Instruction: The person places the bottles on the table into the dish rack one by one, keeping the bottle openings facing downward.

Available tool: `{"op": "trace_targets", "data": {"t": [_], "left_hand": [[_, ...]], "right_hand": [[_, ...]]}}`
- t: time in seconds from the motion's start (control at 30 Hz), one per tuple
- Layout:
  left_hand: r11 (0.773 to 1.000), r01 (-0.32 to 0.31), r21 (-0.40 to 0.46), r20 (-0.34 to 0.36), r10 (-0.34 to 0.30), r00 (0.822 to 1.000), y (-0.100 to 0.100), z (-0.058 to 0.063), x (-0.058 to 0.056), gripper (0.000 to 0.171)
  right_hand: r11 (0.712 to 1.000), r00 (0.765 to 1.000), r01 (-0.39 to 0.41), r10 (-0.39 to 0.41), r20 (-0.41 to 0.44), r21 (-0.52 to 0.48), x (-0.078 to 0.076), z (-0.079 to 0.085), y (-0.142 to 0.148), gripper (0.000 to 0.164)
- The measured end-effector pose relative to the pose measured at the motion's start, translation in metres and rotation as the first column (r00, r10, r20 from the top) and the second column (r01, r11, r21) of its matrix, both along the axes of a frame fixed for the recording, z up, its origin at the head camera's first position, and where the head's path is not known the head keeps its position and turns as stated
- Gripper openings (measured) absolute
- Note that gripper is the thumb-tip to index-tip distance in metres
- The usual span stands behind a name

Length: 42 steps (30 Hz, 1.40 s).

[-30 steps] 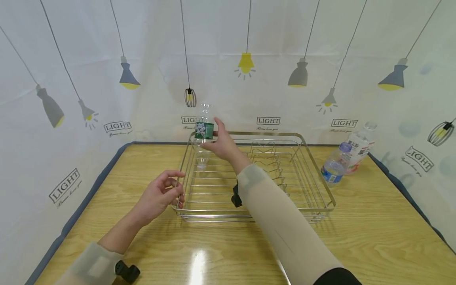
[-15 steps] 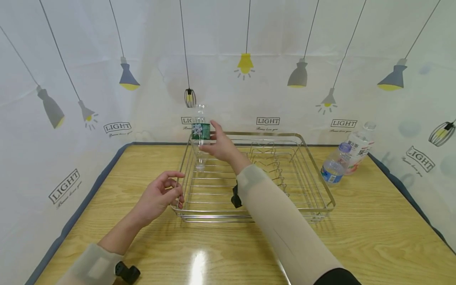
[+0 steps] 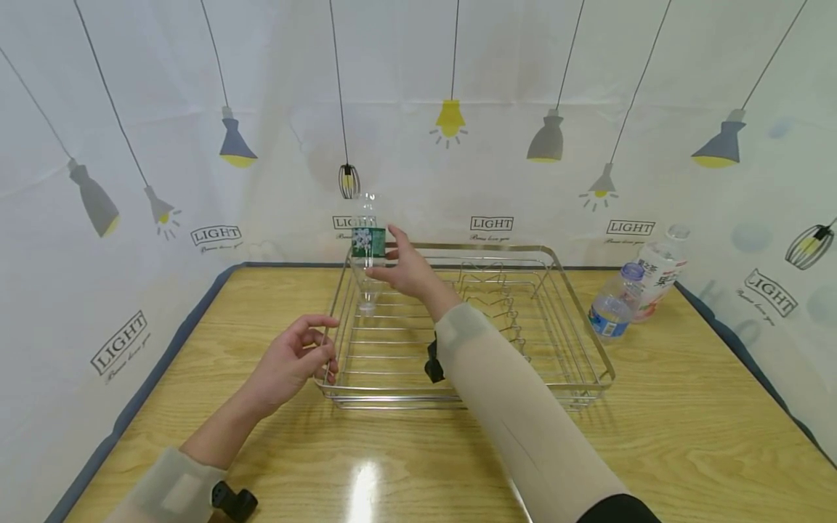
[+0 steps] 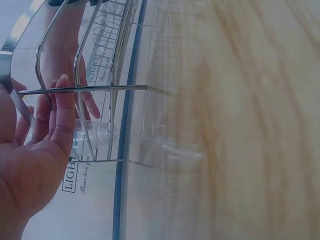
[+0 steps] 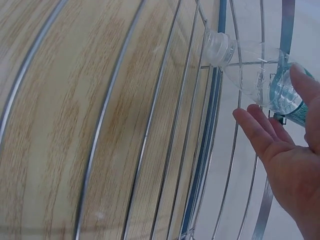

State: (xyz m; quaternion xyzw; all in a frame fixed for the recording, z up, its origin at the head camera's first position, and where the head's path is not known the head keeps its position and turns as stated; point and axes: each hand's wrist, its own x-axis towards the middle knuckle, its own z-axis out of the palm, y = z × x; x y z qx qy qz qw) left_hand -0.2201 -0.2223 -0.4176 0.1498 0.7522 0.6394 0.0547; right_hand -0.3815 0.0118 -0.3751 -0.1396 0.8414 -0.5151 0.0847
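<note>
A clear plastic bottle (image 3: pixel 369 242) with a green flowered label stands neck-down in the back left part of a metal wire dish rack (image 3: pixel 490 248). My right hand (image 3: pixel 410 272) is beside the bottle's right side, thumb and fingers extended around it. In the right wrist view, several fingers lie visibly apart from the bottle (image 5: pixel 255 67), while the thumb overlaps its side; contact is unclear. My left hand (image 3: pixel 290 359) holds the rack's front left rim, its thumb and fingers loosely bent about it. The left wrist view has those fingers (image 4: pixel 63 115) against the side wires.
Right of the rack stand a small bottle (image 3: pixel 613 305) with a blue label and purple cap and a larger white-labelled bottle (image 3: pixel 660 265). The wooden table (image 3: pixel 288 465) ends at a lamp-printed backdrop (image 3: pixel 281 94). Wavy wire dividers (image 3: pixel 503 305) run through the rack.
The green-labelled bottle and my right hand have shifted slightly left since a second ago; over the last half second they are nearly still. My left hand has kept its place.
</note>
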Motion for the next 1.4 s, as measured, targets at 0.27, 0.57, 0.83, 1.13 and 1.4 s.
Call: {"op": "trace_targets", "data": {"t": [0.27,0.57,0.83,1.13,1.4], "left_hand": [[1.000,-0.006,-0.006,0.003,0.006,1.000,0.000,0.000,0.000,0.043],[1.000,-0.001,-0.003,0.003,0.001,1.000,0.000,-0.001,0.000,0.040],[1.000,0.007,0.009,-0.016,-0.007,1.000,-0.001,-0.003,-0.001,0.044],[1.000,0.014,0.025,-0.018,-0.014,1.000,0.000,-0.003,-0.002,0.036],[1.000,0.005,0.013,-0.005,-0.005,1.000,0.000,-0.002,-0.002,0.042]], "right_hand": [[1.000,1.000,0.004,-0.004,0.003,0.001,0.002,0.002,0.001,0.104],[1.000,0.999,0.026,-0.026,-0.030,-0.004,0.002,0.003,0.004,0.100],[0.979,0.987,0.128,-0.141,-0.077,-0.157,0.001,0.015,0.003,0.090],[0.929,0.968,0.156,-0.211,-0.136,-0.336,0.009,0.044,-0.001,0.081],[0.936,0.954,0.073,-0.167,-0.251,-0.345,0.033,0.082,0.015,0.076]]}}
